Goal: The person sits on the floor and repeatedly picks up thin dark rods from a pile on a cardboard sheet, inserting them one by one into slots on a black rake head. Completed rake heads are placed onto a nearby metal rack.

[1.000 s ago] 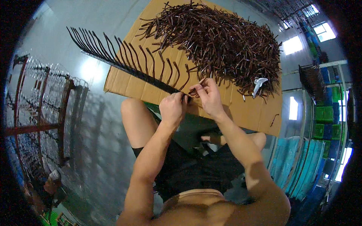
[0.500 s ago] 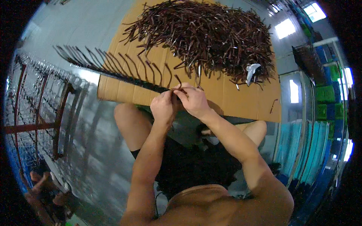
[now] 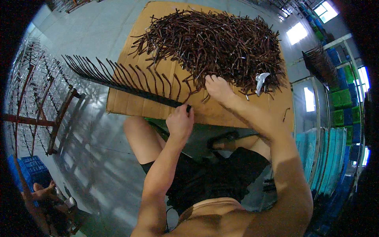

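Note:
My left hand point(image 3: 180, 124) is closed around the near end of a long dark bar point(image 3: 134, 91). Thin curved brown rods stand up in a row along the bar, which slants away to the far left over the cardboard point(image 3: 237, 112). At the near edge of a big heap of bent brown rods point(image 3: 225, 43), my right hand point(image 3: 220, 89) has its fingers curled. Its fingertips are hidden, so what they pinch cannot be made out. A few loose rods lie between the bar and the heap.
A white crumpled scrap point(image 3: 260, 82) rests on the heap's right side. One rod point(image 3: 286, 114) lies apart near the cardboard's right edge. Racks of thin wires with a brown frame point(image 3: 29, 120) stand at left, above a blue crate point(image 3: 35, 168). Turquoise sheets point(image 3: 316, 158) stand at right.
My right hand has left the bar's end beside my left hand and moved forward and right to the heap. My left hand still holds the bar, slightly lower and further right.

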A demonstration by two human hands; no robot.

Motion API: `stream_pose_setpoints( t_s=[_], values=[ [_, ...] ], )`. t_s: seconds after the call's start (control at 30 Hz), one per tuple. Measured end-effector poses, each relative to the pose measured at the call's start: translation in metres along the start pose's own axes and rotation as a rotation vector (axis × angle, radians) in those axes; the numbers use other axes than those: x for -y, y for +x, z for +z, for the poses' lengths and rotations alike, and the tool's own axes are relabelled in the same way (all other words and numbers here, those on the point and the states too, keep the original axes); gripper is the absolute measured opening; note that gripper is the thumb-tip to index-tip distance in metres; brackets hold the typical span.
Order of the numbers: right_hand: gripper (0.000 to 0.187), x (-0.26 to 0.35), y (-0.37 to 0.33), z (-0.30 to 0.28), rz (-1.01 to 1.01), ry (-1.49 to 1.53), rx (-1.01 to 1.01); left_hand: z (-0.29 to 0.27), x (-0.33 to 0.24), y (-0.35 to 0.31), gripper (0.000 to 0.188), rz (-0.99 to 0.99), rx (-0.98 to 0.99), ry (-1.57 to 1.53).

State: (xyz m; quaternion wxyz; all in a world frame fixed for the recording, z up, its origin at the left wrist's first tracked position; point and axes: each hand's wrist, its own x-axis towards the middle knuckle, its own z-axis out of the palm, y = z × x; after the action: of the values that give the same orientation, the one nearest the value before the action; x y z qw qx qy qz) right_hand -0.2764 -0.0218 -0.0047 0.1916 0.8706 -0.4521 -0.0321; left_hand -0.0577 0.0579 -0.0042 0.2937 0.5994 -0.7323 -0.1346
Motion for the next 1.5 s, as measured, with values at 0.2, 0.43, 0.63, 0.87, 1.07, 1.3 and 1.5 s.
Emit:
stream_pose_setpoints(
  t_s=[0.2, 0.43, 0.63, 0.87, 1.07, 1.3, 1.5],
  values=[
    [0.013, -0.011, 0.001, -0.015, -0.081, 0.25, -0.049, 0.002, 0.008, 0.002, 0.023, 0.01, 0.0, -0.012],
    [0.024, 0.073, -0.022, -0.043, 0.639, 1.621, -0.092, 0.0, 0.011, 0.003, 0.013, 0.132, -0.129, -0.148],
    [0.023, 0.09, -0.011, -0.064, 0.747, 1.879, -0.314, 0.001, 0.009, 0.003, 0.015, 0.095, -0.021, -0.15],
    [0.021, 0.096, -0.01, -0.058, 0.794, 1.654, -0.271, 0.0, 0.008, 0.004, 0.013, 0.06, -0.018, -0.124],
    [0.023, 0.097, -0.011, -0.062, 0.762, 1.393, -0.193, -0.001, 0.005, 0.005, 0.011, 0.089, -0.02, -0.1],
    [0.024, 0.107, 0.0, -0.076, 0.671, 1.081, -0.204, 0.002, 0.009, 0.002, 0.012, 0.1, -0.072, -0.076],
    [0.028, 0.103, -0.04, -0.04, 0.847, 1.461, -0.068, 0.012, 0.004, -0.003, 0.016, 0.09, -0.038, -0.016]
  ],
)
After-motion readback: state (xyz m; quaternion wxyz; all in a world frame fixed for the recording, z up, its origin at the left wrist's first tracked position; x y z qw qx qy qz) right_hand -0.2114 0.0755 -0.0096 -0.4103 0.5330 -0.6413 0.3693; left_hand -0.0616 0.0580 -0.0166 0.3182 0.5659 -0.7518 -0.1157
